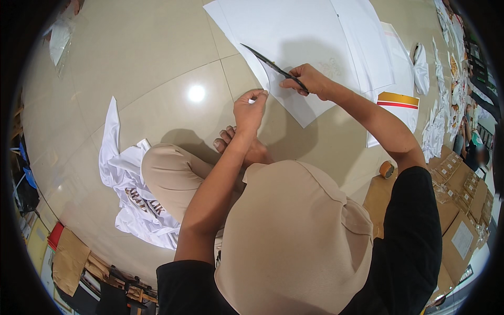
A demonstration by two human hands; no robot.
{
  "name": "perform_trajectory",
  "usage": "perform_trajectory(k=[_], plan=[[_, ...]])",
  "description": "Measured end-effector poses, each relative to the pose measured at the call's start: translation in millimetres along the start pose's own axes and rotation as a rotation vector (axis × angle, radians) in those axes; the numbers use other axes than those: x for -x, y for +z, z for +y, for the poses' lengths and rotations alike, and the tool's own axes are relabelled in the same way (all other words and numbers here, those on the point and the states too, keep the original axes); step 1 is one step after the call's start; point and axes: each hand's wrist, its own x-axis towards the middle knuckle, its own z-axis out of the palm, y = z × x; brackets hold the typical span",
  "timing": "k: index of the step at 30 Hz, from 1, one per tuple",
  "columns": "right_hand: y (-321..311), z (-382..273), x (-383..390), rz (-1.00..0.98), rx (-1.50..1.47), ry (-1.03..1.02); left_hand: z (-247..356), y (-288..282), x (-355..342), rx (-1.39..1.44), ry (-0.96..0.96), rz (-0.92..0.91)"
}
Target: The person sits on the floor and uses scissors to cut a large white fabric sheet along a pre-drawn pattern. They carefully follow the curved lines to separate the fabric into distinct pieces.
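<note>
Glossy tiled floor (157, 58); slender scissors (273, 66) (black) over smooth white sheet (304, 37).

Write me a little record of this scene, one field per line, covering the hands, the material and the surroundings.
Left hand: pinching the edge of a large thin white sheet
Right hand: holding long black metal scissors, blades at the sheet's edge
Material: paper or cloth, cannot tell
Floor: glossy beige tiles
Left side: crumpled white printed cloth beside the knee
Right side: round brown tape roll, brown cardboard boxes
</note>
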Motion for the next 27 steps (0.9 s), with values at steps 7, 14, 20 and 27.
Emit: perform_trajectory(k=[7,14,20,27], plan=[[-9.7,-4.4,-2.5,0.014,0.143,-0.016,-1.7,-0.4,-1.1,-0.014,-0.012,-0.003],[-24.0,-10.6,-5.9,-0.009,0.239,-0.019,0.1,-0.8,0.2,-0.013,-0.013,-0.004],[-36.4,-21.0,-9.3,-0.050,0.266,-0.008,0.2,0.0,-0.3,-0.003,-0.002,0.005],[-37.5,-22.8,-15.1,-0.100,0.230,-0.020,0.9,0.5,1.0,0.036,-0.033,0.013]])
